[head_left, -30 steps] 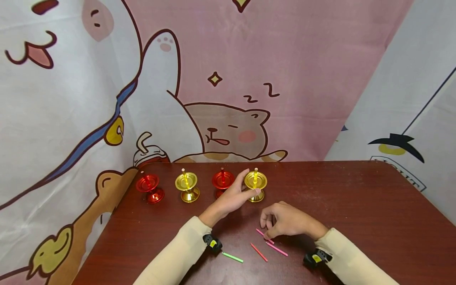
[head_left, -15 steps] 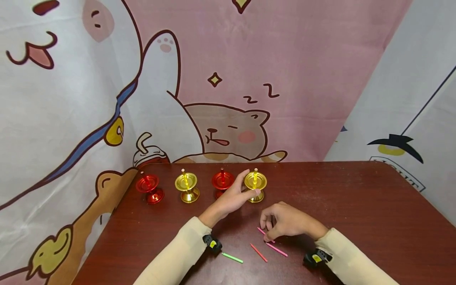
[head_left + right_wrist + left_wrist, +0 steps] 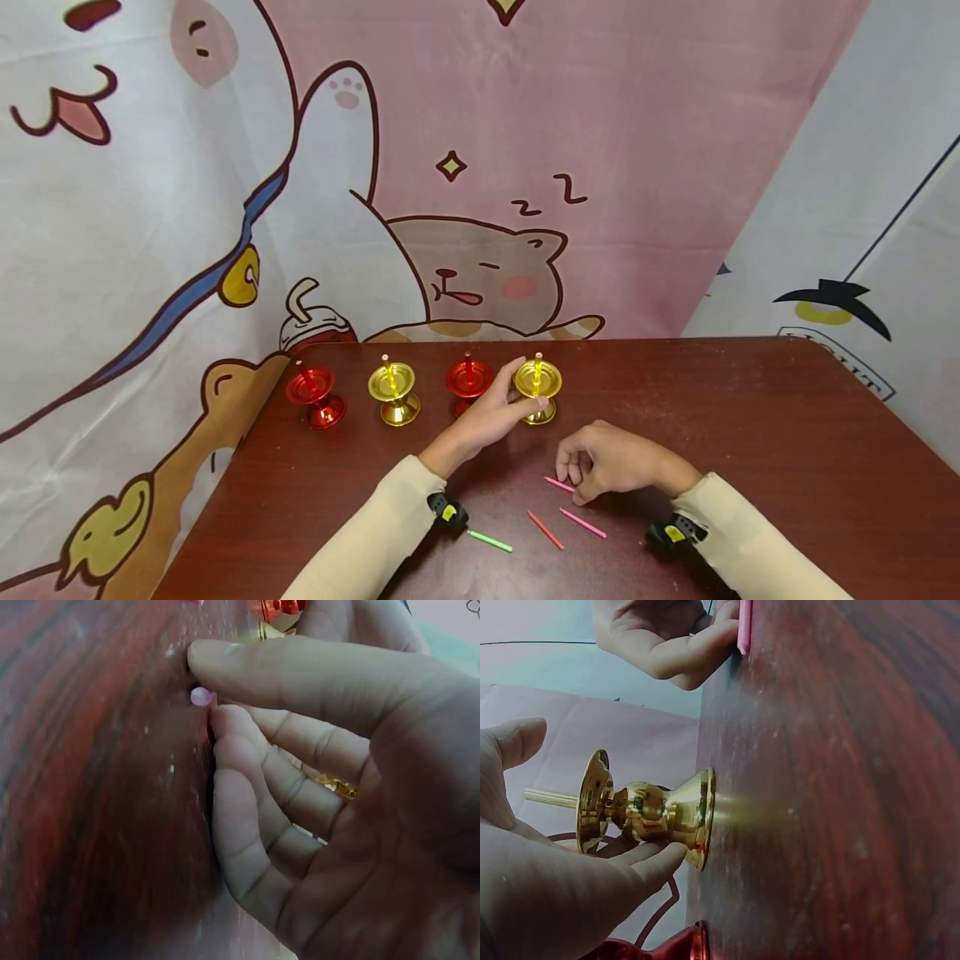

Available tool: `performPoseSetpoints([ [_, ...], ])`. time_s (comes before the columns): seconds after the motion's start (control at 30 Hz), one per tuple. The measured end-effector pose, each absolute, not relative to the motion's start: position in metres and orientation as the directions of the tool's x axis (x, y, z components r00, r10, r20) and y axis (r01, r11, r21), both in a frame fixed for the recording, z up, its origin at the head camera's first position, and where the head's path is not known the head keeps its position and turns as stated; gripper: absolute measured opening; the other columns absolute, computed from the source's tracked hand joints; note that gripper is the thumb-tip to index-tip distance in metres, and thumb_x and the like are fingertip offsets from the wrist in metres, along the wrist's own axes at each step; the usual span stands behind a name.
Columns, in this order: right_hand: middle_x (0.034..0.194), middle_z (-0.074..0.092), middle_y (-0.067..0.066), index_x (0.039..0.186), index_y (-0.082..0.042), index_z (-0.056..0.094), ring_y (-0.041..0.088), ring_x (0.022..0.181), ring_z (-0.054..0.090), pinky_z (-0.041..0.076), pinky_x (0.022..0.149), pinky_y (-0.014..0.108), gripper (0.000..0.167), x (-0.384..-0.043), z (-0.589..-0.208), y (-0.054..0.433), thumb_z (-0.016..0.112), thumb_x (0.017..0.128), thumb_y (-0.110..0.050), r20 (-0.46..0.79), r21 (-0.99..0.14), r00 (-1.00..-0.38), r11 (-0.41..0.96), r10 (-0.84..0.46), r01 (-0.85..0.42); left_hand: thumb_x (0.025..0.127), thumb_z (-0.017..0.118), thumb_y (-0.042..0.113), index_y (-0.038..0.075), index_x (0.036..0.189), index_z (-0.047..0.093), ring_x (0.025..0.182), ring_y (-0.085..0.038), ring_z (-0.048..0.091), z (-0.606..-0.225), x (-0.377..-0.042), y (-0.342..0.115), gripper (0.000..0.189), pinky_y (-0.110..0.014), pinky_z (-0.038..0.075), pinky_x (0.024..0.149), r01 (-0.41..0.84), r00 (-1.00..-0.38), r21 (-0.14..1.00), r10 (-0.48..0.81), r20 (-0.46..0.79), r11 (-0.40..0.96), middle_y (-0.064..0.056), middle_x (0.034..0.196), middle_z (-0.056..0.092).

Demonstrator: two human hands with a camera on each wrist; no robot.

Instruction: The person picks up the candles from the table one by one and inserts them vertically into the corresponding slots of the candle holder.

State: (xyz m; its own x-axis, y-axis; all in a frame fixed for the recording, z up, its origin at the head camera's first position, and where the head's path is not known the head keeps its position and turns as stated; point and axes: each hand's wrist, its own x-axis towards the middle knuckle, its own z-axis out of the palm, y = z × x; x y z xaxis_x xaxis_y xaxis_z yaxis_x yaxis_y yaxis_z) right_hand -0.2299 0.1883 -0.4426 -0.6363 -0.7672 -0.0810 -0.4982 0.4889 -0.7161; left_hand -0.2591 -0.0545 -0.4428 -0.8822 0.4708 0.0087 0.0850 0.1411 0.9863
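In the head view my left hand [image 3: 491,412] is beside the right-hand gold candle holder [image 3: 538,381]. Its fingers touch the holder's stem and base in the left wrist view, while the thumb stands apart from the metal. Low over the table, my right hand [image 3: 618,460] pinches a thin pink candle [image 3: 558,484] between thumb and fingers. That candle's end [image 3: 201,696] shows between the fingertips in the right wrist view; the hand hides the rest. A second pink candle [image 3: 582,522], a red candle [image 3: 545,530] and a green candle [image 3: 490,541] lie nearer the front.
Left of the gold holder, a red holder [image 3: 468,379] is partly behind my left hand. Another gold holder [image 3: 392,383] and red holder [image 3: 311,387] continue the row. The brown table [image 3: 750,467] meets a cartoon-print cloth [image 3: 622,183] at the back.
My right hand has shifted slightly right, and the pinched pink candle has turned and moved away from the second pink one. The left hand stays at the gold holder.
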Motion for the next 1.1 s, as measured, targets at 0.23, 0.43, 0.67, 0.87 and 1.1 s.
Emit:
performPoseSetpoints([
  [0.23, 0.079, 0.069, -0.013, 0.091, -0.018, 0.078, 0.003, 0.073, 0.064, 0.057, 0.065, 0.026, 0.027, -0.231, -0.440, 0.193, 0.096, 0.080, -0.001, -0.081, -0.694, -0.635, 0.501, -0.768, -0.517, 0.108, 0.071, 0.022, 0.006, 0.174, 0.016, 0.161, -0.038, 0.036, -0.447, -0.262, -0.054, 0.088, -0.054, 0.032, 0.128, 0.068, -0.884, 0.990, 0.467, 0.001, 0.127, -0.020, 0.172, 0.032],
  [0.43, 0.078, 0.070, -0.014, 0.090, -0.017, 0.078, 0.003, 0.072, 0.065, 0.057, 0.064, 0.025, 0.027, -0.230, -0.438, 0.194, 0.093, 0.079, 0.003, -0.065, -0.679, -0.630, 0.497, -0.774, -0.541, 0.107, 0.072, 0.018, 0.005, 0.173, 0.015, 0.161, -0.040, 0.034, -0.448, -0.263, -0.053, 0.089, -0.054, 0.032, 0.128, 0.059, -0.895, 0.991, 0.446, 0.000, 0.117, -0.021, 0.174, 0.031],
  [0.67, 0.077, 0.069, -0.015, 0.088, -0.017, 0.078, 0.001, 0.068, 0.062, 0.056, 0.060, 0.024, 0.028, -0.230, -0.437, 0.193, 0.087, 0.077, 0.006, -0.052, -0.642, -0.625, 0.505, -0.779, -0.577, 0.108, 0.070, 0.010, 0.005, 0.172, 0.017, 0.159, -0.041, 0.036, -0.450, -0.264, -0.053, 0.084, -0.054, 0.033, 0.127, 0.073, -0.899, 0.990, 0.437, 0.012, 0.123, -0.022, 0.171, 0.036],
  [0.87, 0.075, 0.068, -0.016, 0.086, -0.019, 0.077, 0.000, 0.066, 0.060, 0.054, 0.058, 0.023, 0.029, -0.229, -0.438, 0.192, 0.086, 0.076, 0.007, -0.060, -0.627, -0.632, 0.522, -0.773, -0.579, 0.109, 0.067, 0.007, 0.003, 0.171, 0.019, 0.158, -0.043, 0.036, -0.453, -0.265, -0.053, 0.078, -0.056, 0.032, 0.128, 0.083, -0.903, 0.988, 0.430, 0.021, 0.126, -0.024, 0.171, 0.038],
  [1.1, 0.075, 0.066, -0.018, 0.084, -0.019, 0.077, -0.001, 0.066, 0.058, 0.052, 0.057, 0.021, 0.028, -0.229, -0.437, 0.195, 0.084, 0.075, 0.007, -0.023, -0.623, -0.614, 0.492, -0.789, -0.609, 0.110, 0.063, 0.005, 0.001, 0.171, 0.018, 0.159, -0.045, 0.035, -0.454, -0.265, -0.053, 0.076, -0.057, 0.032, 0.127, 0.078, -0.896, 0.993, 0.443, 0.031, 0.090, -0.026, 0.171, 0.036],
])
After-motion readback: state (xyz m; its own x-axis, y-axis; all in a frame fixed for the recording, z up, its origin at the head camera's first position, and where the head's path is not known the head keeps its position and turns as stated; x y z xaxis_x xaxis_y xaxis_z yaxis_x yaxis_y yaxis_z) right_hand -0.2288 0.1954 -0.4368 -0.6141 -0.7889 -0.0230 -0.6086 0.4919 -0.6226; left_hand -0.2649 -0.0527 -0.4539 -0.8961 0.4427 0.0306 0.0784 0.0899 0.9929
